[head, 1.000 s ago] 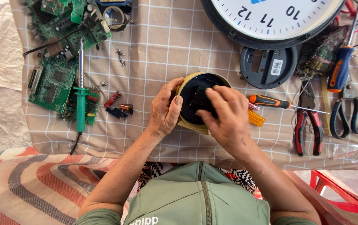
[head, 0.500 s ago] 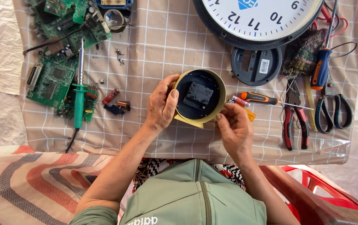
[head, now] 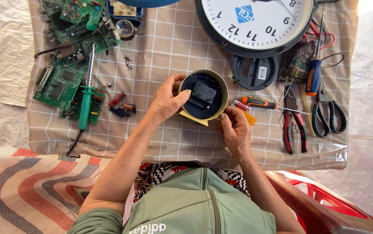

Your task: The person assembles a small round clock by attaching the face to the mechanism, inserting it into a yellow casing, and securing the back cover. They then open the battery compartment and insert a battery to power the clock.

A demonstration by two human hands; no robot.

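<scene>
Hands work at mid-frame over a checked cloth. Left hand [head: 167,100] grips the rim of a small round clock [head: 204,96], its black back facing up, fingers curled closed on the left edge. Right hand [head: 235,130] sits just below and right of it, loosely curled, fingertips near the rim; whether it holds anything is unclear. Orange-handled screwdriver [head: 262,103] lies just right.

The large wall clock [head: 256,24] is cut off by the top edge, and tiny screws [head: 128,60] are too small to tell apart.
</scene>
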